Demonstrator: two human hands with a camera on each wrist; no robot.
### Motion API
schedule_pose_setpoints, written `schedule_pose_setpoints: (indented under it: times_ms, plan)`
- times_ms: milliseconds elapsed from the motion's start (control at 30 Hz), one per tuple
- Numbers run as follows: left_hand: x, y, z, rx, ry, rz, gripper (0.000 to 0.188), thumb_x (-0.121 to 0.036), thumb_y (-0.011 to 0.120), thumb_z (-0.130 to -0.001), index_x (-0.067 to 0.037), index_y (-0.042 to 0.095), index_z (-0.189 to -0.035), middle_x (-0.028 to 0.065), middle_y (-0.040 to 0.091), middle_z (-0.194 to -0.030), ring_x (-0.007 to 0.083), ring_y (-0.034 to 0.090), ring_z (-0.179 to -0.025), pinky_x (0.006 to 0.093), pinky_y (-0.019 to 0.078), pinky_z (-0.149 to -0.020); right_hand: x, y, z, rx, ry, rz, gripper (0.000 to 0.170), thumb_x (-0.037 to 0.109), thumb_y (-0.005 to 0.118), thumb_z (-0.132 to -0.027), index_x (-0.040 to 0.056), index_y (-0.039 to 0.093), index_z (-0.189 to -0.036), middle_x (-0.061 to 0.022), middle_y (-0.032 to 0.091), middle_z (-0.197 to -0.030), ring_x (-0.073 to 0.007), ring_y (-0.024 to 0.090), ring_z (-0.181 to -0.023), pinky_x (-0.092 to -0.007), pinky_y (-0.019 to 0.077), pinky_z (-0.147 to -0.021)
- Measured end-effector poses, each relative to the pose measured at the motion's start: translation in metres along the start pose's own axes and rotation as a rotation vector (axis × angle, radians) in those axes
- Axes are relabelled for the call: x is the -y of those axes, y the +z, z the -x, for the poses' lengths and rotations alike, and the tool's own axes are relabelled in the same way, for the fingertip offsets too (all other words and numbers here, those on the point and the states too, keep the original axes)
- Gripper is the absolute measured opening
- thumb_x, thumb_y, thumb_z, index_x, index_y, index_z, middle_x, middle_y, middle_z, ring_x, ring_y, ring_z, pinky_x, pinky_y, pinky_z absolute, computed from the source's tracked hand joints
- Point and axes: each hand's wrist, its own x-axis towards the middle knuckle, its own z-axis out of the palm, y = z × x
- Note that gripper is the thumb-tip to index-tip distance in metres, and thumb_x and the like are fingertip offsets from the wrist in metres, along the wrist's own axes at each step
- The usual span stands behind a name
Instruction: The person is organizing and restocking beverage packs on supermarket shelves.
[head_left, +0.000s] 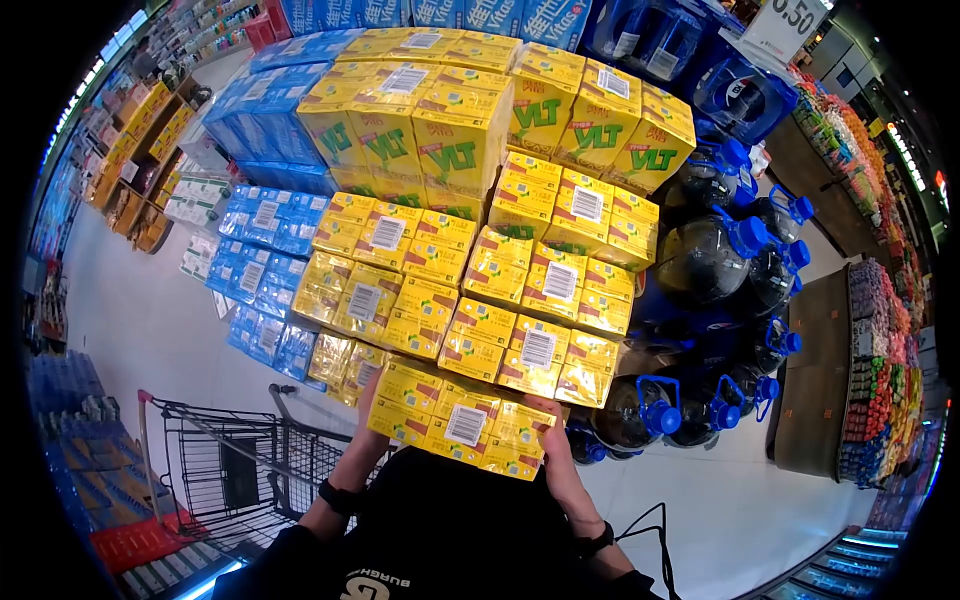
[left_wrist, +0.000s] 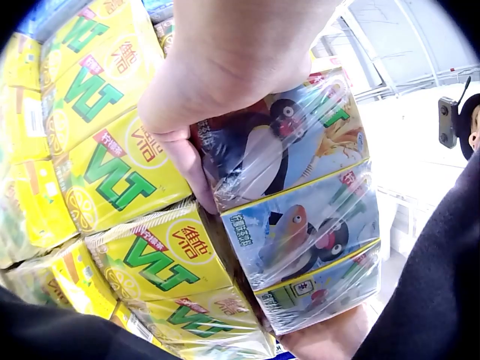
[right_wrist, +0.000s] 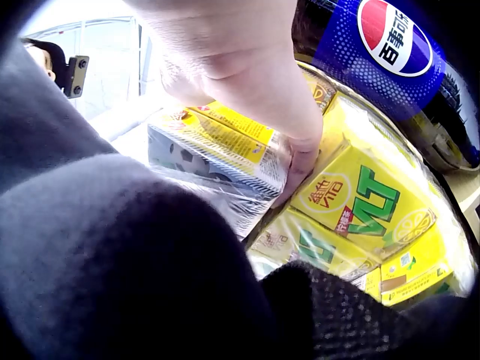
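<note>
A plastic-wrapped pack of yellow VLT lemon tea cartons point(head_left: 430, 405) is held level in front of the chest. My left hand point(head_left: 372, 418) grips its left end, and my right hand point(head_left: 556, 445) holds the opposite end. In the left wrist view, the pack's side with penguin pictures point(left_wrist: 300, 232) faces my body, and left fingers point(left_wrist: 193, 169) reach into the narrow gap behind it. The right fingers point(right_wrist: 301, 161) curl round the far edge of the pack in the right wrist view. Stacked VLT packs point(head_left: 385, 290) stand right behind it.
Blue carton packs point(head_left: 265, 270) flank the stack on the left. Large cola bottles with blue caps point(head_left: 700, 260) crowd its right side. A black wire shopping cart point(head_left: 240, 470) stands at lower left. Shelves of colourful goods point(head_left: 880, 380) line the far right.
</note>
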Motion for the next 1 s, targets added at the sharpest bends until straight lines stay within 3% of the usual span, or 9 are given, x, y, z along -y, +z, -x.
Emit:
schedule_pose_setpoints:
  times_ms: [333, 533, 567, 667, 700, 800, 833, 900, 1000]
  plan:
    - [0.012, -0.006, -0.010, 0.049, 0.056, 0.017, 0.039, -0.026, 0.047, -0.102, -0.001, 0.049, -0.132, 0.0069, 0.058, -0.123, 0.0155, 0.057, -0.108, 0.0287, 0.0481, -0.091, 0.004, 0.006, 0.000, -0.066, 0.082, -0.044, 0.052, 0.043, 0.042, -0.101, 0.0066, 0.038, -0.138, -0.0125, 0.044, -0.134, -0.0204, 0.045, -0.123, -0.0339, 0.0369, -0.102]
    - [-0.001, -0.001, -0.009, 0.106, -0.021, 0.255, 0.045, -0.032, 0.042, -0.103, -0.002, 0.046, -0.136, 0.0094, 0.056, -0.128, 0.0186, 0.056, -0.113, 0.0316, 0.0466, -0.095, 0.004, 0.006, -0.002, -0.091, 0.065, -0.114, 0.058, 0.048, 0.041, -0.100, 0.0063, 0.037, -0.141, -0.0099, 0.046, -0.138, -0.0173, 0.048, -0.124, -0.0332, 0.0408, -0.102]
    - [-0.002, -0.003, -0.005, 0.147, 0.038, 0.197, 0.046, -0.033, 0.041, -0.102, -0.003, 0.044, -0.138, 0.0106, 0.055, -0.131, 0.0202, 0.054, -0.120, 0.0354, 0.0465, -0.097, 0.003, 0.006, -0.002, -0.086, 0.074, -0.140, 0.061, 0.050, 0.041, -0.100, 0.0051, 0.036, -0.142, -0.0089, 0.046, -0.140, -0.0166, 0.049, -0.125, -0.0333, 0.0410, -0.103]
    - [-0.044, 0.003, 0.020, 0.360, -0.099, 0.334, 0.048, -0.032, 0.044, -0.101, -0.003, 0.042, -0.140, 0.0113, 0.053, -0.134, 0.0224, 0.050, -0.127, 0.0381, 0.0456, -0.101, 0.006, 0.006, 0.005, -0.161, 0.160, -0.313, 0.064, 0.052, 0.045, -0.098, 0.0025, 0.039, -0.139, -0.0103, 0.054, -0.134, -0.0190, 0.056, -0.119, -0.0345, 0.0449, -0.101]
    - [-0.055, 0.005, 0.028, 0.294, -0.158, 0.273, 0.059, -0.020, 0.065, -0.091, -0.001, 0.040, -0.141, 0.0120, 0.052, -0.136, 0.0238, 0.046, -0.131, 0.0404, 0.0445, -0.104, 0.011, 0.006, 0.006, -0.156, 0.131, -0.320, 0.066, 0.053, 0.045, -0.097, 0.0024, 0.039, -0.138, -0.0112, 0.054, -0.134, -0.0201, 0.057, -0.118, -0.0352, 0.0458, -0.100]
    - [-0.048, 0.006, 0.045, 0.456, 0.359, 0.344, 0.081, -0.003, 0.082, -0.073, 0.001, 0.038, -0.141, 0.0125, 0.052, -0.136, 0.0238, 0.049, -0.128, 0.0386, 0.0466, -0.103, 0.027, 0.011, 0.016, -0.084, 0.085, -0.393, 0.071, 0.057, 0.042, -0.094, 0.0030, 0.041, -0.139, -0.0138, 0.055, -0.133, -0.0242, 0.060, -0.115, -0.0378, 0.0490, -0.096]
    - [-0.046, 0.010, 0.047, 0.348, 0.379, 0.366, 0.093, 0.003, 0.089, -0.059, 0.002, 0.041, -0.139, 0.0130, 0.051, -0.137, 0.0212, 0.050, -0.127, 0.0378, 0.0485, -0.101, 0.031, 0.014, 0.018, -0.057, 0.070, -0.425, 0.071, 0.058, 0.042, -0.094, 0.0031, 0.041, -0.140, -0.0141, 0.055, -0.133, -0.0248, 0.060, -0.114, -0.0382, 0.0494, -0.095]
    - [-0.050, 0.009, 0.049, 0.412, 0.111, 0.056, 0.088, 0.002, 0.088, -0.062, 0.001, 0.043, -0.137, 0.0122, 0.051, -0.137, 0.0195, 0.050, -0.126, 0.0370, 0.0478, -0.102, 0.035, 0.019, 0.017, -0.008, 0.053, -0.467, 0.073, 0.058, 0.041, -0.093, 0.0030, 0.040, -0.140, -0.0144, 0.055, -0.134, -0.0256, 0.060, -0.114, -0.0387, 0.0500, -0.094]
    - [-0.042, 0.014, 0.045, 0.550, 0.053, -0.073, 0.075, -0.004, 0.084, -0.070, -0.001, 0.047, -0.136, 0.0097, 0.054, -0.135, 0.0177, 0.052, -0.122, 0.0353, 0.0442, -0.103, 0.028, 0.029, 0.017, 0.016, 0.063, -0.447, 0.075, 0.060, 0.041, -0.093, 0.0025, 0.039, -0.141, -0.0147, 0.055, -0.134, -0.0259, 0.060, -0.114, -0.0390, 0.0504, -0.094]
